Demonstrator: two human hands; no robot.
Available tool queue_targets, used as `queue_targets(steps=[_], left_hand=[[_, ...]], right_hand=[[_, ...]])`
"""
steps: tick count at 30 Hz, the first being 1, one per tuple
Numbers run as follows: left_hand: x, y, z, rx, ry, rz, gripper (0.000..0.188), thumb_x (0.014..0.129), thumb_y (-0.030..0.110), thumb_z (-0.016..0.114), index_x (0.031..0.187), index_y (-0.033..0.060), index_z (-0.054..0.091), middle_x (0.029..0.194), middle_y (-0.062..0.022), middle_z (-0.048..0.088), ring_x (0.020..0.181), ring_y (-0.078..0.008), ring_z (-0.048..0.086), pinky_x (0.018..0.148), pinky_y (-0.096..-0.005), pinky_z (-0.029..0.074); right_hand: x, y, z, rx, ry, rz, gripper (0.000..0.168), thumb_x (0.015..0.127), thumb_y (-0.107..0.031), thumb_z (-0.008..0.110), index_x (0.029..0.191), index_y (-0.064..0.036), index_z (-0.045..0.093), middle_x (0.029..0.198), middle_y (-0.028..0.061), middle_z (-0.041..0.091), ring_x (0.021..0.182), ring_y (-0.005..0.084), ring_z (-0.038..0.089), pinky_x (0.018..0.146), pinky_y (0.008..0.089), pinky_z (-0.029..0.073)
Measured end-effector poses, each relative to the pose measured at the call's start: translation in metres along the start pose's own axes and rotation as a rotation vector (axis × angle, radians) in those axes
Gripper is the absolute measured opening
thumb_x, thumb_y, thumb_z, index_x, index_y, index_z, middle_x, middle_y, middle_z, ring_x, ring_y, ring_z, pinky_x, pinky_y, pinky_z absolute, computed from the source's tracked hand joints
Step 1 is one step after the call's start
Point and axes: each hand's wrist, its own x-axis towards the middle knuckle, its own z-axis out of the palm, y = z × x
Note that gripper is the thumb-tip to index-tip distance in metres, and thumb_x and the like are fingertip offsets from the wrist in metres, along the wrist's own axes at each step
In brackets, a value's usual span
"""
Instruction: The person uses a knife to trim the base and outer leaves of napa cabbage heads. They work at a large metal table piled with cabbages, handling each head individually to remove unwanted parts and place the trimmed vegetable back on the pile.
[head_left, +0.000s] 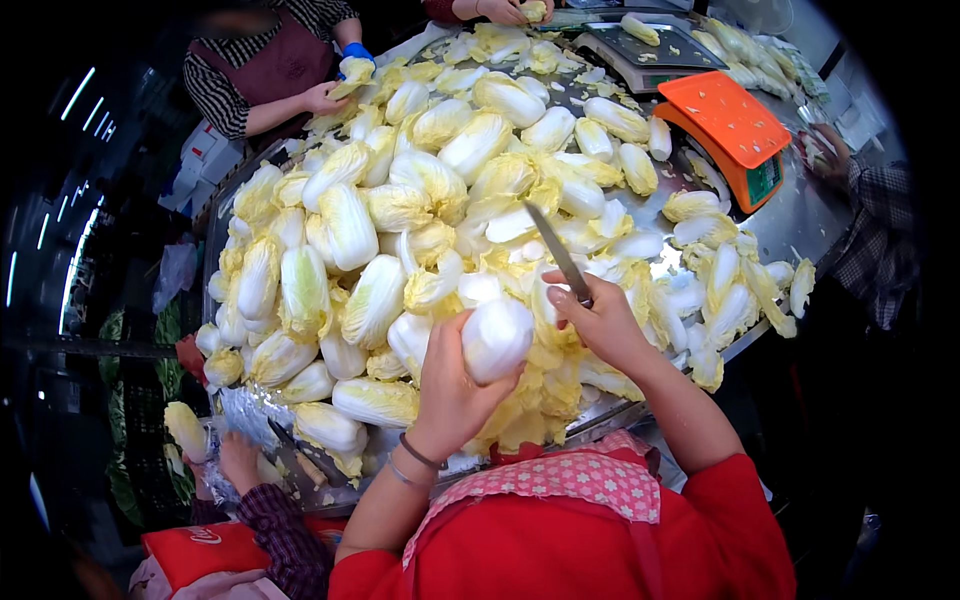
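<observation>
My left hand (465, 382) holds a napa cabbage (497, 339) over the front of the pile, its white base facing up. A knife (556, 249) is gripped in my right hand (604, 319), just right of that cabbage; its narrow blade points up and away to the left, apart from the cabbage. The knife's handle is mostly hidden by my fingers. Many napa cabbages (349, 226) with white ribs and yellow leaf tips are heaped beyond and left of my hands. Loose yellow-white leaves (540, 397) lie below and between my hands.
A metal table (806, 202) carries the heap. An orange scale (724, 120) and a dark-topped scale (652, 49) stand at the back right. Another knife (300, 450) lies front left, near a co-worker's hands (240, 461). Other people work at the far left, far edge and right.
</observation>
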Motion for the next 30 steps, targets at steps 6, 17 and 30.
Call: queue_targets(steps=[6,17,30], left_hand=[[0.007,0.002,0.002,-0.042,-0.105,0.041,0.078,0.068,0.016,0.079,0.130,-0.0004,0.036,0.115,-0.0163,0.050,0.107,-0.0277,0.051,0.087,-0.0357,0.043],[0.012,-0.011,0.004,-0.695,-0.271,-0.379,0.059,0.095,0.026,0.048,0.140,0.0058,0.016,0.123,-0.0098,0.049,0.098,-0.0157,0.058,0.064,-0.0233,0.047],[0.013,-0.017,0.012,-0.412,-0.167,-0.098,0.069,0.088,0.006,0.053,0.142,-0.0010,0.009,0.137,-0.0223,0.028,0.126,-0.0292,0.033,0.104,-0.0368,0.028]], right_hand=[[-0.005,-0.014,0.014,0.368,-0.088,0.153,0.056,0.083,-0.031,0.065,0.128,-0.003,0.047,0.070,0.0055,0.060,0.045,0.0068,0.049,0.038,0.0200,0.037],[0.000,-0.018,0.020,0.458,-0.060,0.103,0.055,0.077,-0.026,0.074,0.121,-0.002,0.052,0.077,0.0007,0.059,0.061,0.0041,0.051,0.045,0.0185,0.038],[0.015,0.006,0.023,0.639,-0.169,0.151,0.032,0.075,-0.027,0.067,0.088,0.000,0.056,0.062,0.0050,0.055,0.041,0.0087,0.048,0.037,0.0217,0.036]])
